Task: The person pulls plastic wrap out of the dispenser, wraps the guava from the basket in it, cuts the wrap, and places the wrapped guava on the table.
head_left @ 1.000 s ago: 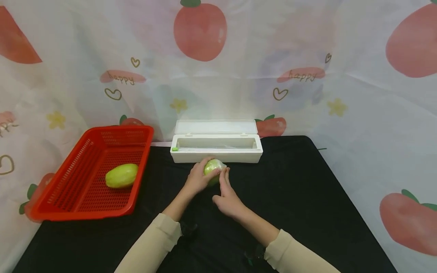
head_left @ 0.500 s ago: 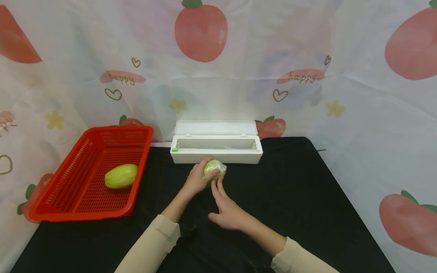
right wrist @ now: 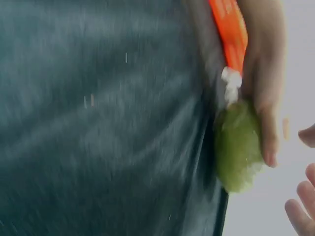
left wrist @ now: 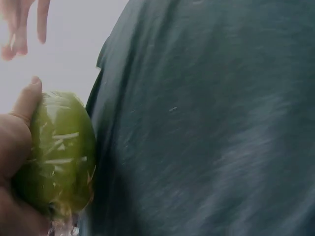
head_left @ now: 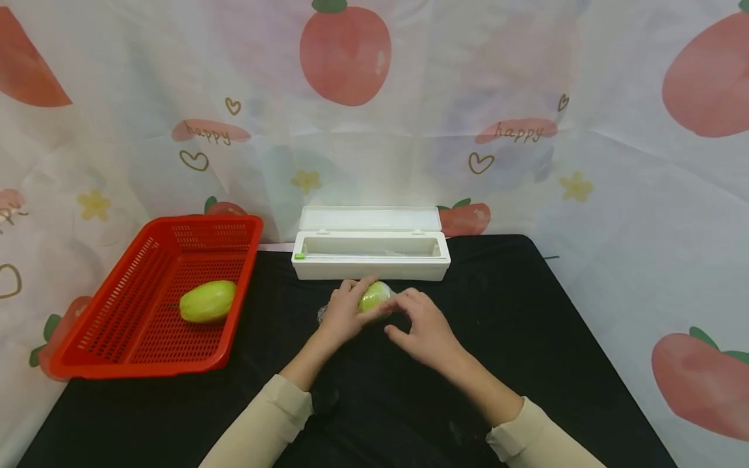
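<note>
In the head view my left hand (head_left: 345, 312) grips an oval green fruit (head_left: 374, 296) wrapped in shiny clear cling film, just in front of the white box. Creases of film cross the fruit (left wrist: 59, 147) in the left wrist view, and a gathered tail of film (left wrist: 64, 226) sticks out at its lower end. On the other side of the hand, the head view shows a bit of this crumpled film (head_left: 321, 314). My right hand (head_left: 426, 328) hovers by the fruit's right end, fingers loosely bent; in the right wrist view its fingers (right wrist: 305, 191) are apart from the fruit.
A white cling film box (head_left: 371, 268) stands behind the hands, its lid (head_left: 370, 218) raised and a green slider (head_left: 300, 256) at its left. To the left, a red basket (head_left: 146, 370) holds another yellow-green oval fruit (head_left: 207, 301). Black cloth (head_left: 526, 364) covers the table.
My right fingers have left the film at the fruit's right end, dropped lower, then moved up and right. The left hand has shifted the fruit slightly right, and film now shows left of it.
</note>
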### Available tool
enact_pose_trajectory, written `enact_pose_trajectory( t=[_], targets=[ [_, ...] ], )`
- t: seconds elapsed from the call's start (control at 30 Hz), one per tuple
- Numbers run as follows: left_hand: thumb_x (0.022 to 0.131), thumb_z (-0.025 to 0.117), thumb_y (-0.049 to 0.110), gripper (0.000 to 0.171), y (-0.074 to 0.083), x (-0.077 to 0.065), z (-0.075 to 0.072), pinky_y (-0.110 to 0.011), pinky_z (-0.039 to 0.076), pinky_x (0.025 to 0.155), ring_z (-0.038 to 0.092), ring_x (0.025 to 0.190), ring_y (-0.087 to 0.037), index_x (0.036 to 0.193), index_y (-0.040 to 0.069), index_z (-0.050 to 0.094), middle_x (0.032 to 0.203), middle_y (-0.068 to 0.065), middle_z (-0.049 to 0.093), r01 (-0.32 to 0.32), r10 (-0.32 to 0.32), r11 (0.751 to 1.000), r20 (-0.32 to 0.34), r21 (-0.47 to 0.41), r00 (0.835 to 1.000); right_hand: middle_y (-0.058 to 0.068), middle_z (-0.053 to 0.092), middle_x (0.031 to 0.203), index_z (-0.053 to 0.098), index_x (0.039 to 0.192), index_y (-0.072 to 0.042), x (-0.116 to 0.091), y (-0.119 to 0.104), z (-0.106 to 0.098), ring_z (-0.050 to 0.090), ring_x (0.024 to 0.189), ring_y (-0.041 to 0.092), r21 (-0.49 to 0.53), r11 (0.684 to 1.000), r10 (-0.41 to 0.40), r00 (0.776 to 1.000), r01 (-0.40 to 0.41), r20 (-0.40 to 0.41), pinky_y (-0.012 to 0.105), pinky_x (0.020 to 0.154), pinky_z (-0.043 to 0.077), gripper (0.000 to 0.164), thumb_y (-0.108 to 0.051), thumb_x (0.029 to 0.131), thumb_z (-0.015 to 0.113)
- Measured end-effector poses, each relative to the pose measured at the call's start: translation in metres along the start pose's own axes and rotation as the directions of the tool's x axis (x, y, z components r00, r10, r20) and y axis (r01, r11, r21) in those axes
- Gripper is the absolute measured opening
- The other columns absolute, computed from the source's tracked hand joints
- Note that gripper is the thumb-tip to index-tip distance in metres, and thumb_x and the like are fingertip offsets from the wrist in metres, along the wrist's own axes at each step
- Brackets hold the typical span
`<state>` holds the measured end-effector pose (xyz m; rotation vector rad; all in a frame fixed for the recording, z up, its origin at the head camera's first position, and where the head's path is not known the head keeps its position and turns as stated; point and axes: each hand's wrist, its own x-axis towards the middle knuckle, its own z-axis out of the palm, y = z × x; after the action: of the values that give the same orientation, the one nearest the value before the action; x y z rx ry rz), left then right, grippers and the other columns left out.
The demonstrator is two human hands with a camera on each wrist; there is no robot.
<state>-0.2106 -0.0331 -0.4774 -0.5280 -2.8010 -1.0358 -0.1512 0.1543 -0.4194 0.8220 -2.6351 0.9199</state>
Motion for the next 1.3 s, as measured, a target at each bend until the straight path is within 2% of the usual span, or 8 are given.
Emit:
enact_pose_trajectory(
  t=[0.1,0.3,0.57,0.73,0.9,1.1,1.17,1.3],
  targets=[
    [0.085,0.07,0.059,0.074,0.009,-0.008,0.005,-0.043,0.047,0.075,0.053,0.097,-0.031,0.15,0.032,0.045,0.129,-0.015,0.052,-0.092,0.097,0.982,-0.024,0.166,0.995,0.009,0.056,0.132,0.053,0.141,-0.014,0.008,0.014,-0.003,0.052,0.121,0.03,-0.058,0.998,-0.015,1.0,0.015,0.003,0.051,0.1,0.045,0.073,-0.006,0.075,0.083],
    [0.08,0.075,0.06,0.099,0.017,-0.022,0.008,-0.051,0.05,0.085,0.056,0.102,-0.034,0.158,0.022,0.026,0.134,-0.013,0.052,-0.157,0.189,0.938,-0.075,0.31,0.979,0.016,0.019,0.164,0.003,0.162,-0.021,0.023,0.036,-0.003,0.02,0.15,0.041,-0.053,0.998,-0.028,0.956,0.045,0.291,0.06,0.112,0.033,0.122,-0.008,0.075,0.088],
    [0.084,0.078,0.044,0.097,0.005,-0.024,-0.006,-0.048,0.049,0.093,0.054,0.119,-0.033,0.154,0.016,0.018,0.146,-0.013,0.047,-0.118,0.132,0.979,0.076,-0.166,0.988,0.014,0.045,0.152,0.009,0.162,-0.019,0.021,0.041,0.008,0.056,0.125,0.032,-0.114,0.993,0.032,0.935,0.009,0.352,0.048,0.097,0.05,0.111,-0.013,0.08,0.084],
    [0.103,0.054,0.036,0.044,-0.005,-0.019,-0.016,-0.047,0.045,0.102,0.058,0.122,-0.027,0.137,0.007,0.051,0.135,-0.01,0.061,0.072,-0.083,0.823,0.006,-0.564,0.997,0.009,0.054,0.144,0.039,0.153,-0.014,0.018,0.042,0.013,0.058,0.124,0.029,-0.182,0.982,0.097,0.948,-0.042,0.302,0.049,0.098,0.049,0.095,-0.019,0.073,0.09],
    [0.109,0.037,0.038,0.044,-0.017,-0.02,-0.009,-0.043,0.042,0.106,0.06,0.12,-0.021,0.121,0.009,0.068,0.123,-0.006,0.069,0.22,-0.282,0.692,0.023,-0.687,0.959,0.003,0.06,0.139,0.048,0.145,-0.015,0.013,0.047,0.015,0.062,0.117,0.025,-0.189,0.972,0.181,0.955,-0.138,0.235,0.046,0.094,0.051,0.093,-0.026,0.066,0.095],
    [0.106,0.034,0.051,0.063,-0.013,-0.02,0.011,-0.039,0.035,0.114,0.045,0.139,-0.021,0.144,0.004,0.051,0.149,-0.011,0.05,0.261,-0.257,0.35,0.176,-0.899,0.95,0.007,0.065,0.131,0.05,0.139,-0.012,0.003,0.052,0.016,0.067,0.105,0.026,-0.176,0.964,0.228,0.96,-0.199,0.162,0.046,0.086,0.054,0.09,-0.03,0.063,0.096],
    [0.106,0.035,0.051,0.065,-0.006,-0.018,0.018,-0.041,0.031,0.117,0.041,0.142,-0.022,0.148,0.003,0.045,0.152,-0.012,0.046,0.236,-0.26,0.335,0.151,-0.912,0.954,0.008,0.066,0.129,0.051,0.136,-0.011,0.001,0.052,0.017,0.068,0.102,0.026,-0.191,0.959,0.239,0.961,-0.21,0.142,0.045,0.084,0.055,0.089,-0.032,0.062,0.096],
    [0.105,0.04,0.051,0.064,0.012,-0.014,0.029,-0.043,0.029,0.117,0.042,0.138,-0.023,0.148,0.004,0.044,0.15,-0.011,0.048,0.216,-0.324,0.426,0.074,-0.879,0.943,0.01,0.068,0.124,0.051,0.131,-0.01,0.0,0.05,0.019,0.069,0.094,0.026,-0.226,0.948,0.257,0.958,-0.225,0.123,0.044,0.079,0.055,0.089,-0.036,0.06,0.097]
  ],
)
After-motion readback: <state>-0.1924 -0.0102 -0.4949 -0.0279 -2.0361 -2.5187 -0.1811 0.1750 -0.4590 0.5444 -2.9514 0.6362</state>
